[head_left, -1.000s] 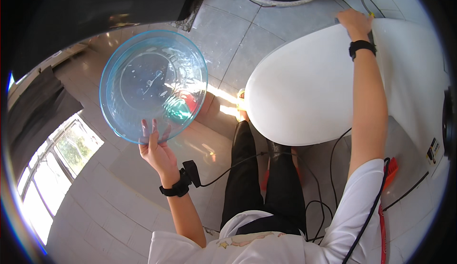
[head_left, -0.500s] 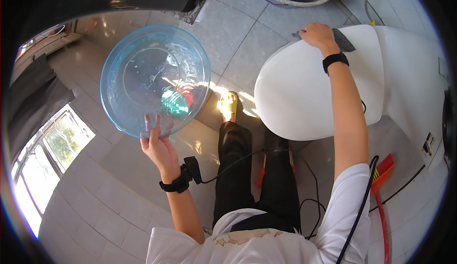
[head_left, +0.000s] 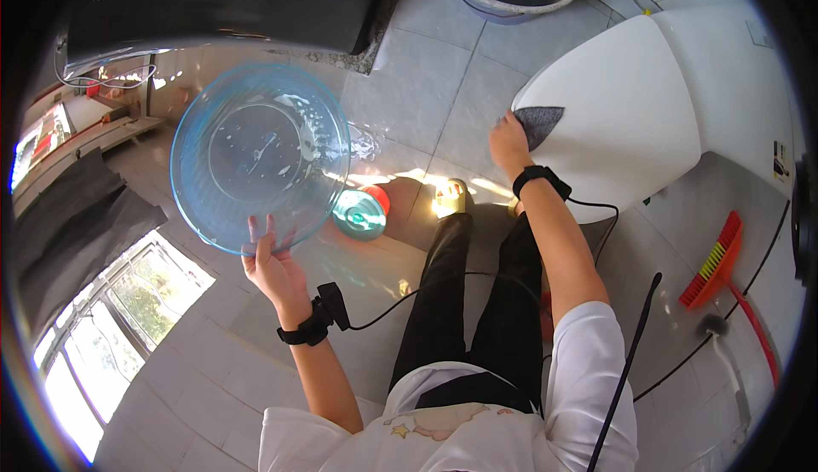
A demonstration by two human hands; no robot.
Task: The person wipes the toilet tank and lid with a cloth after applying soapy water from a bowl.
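My left hand (head_left: 278, 278) is closed on the near rim of a clear blue plastic basin (head_left: 319, 195). Its fingers show through the see-through wall, and the basin is held up over the floor, with wet, shiny patches inside. My right hand (head_left: 509, 141) grips a dark grey cloth (head_left: 541, 125) at the front left edge of the white toilet lid (head_left: 635, 123). The lid is down, and the cloth lies partly flat on it. Part of the cloth is hidden under the fingers.
On the tiled floor stand a teal round container (head_left: 359, 215) and a red one (head_left: 377, 196) beside the basin. A grey bucket (head_left: 511, 14) is at the back. An orange-red brush (head_left: 714, 259) leans at the right. A black cable (head_left: 400, 300) crosses my legs.
My right hand has moved with the cloth from the lid's far side toward its front left edge. The basin has shifted slightly left, uncovering the teal and red containers. My view has also shifted.
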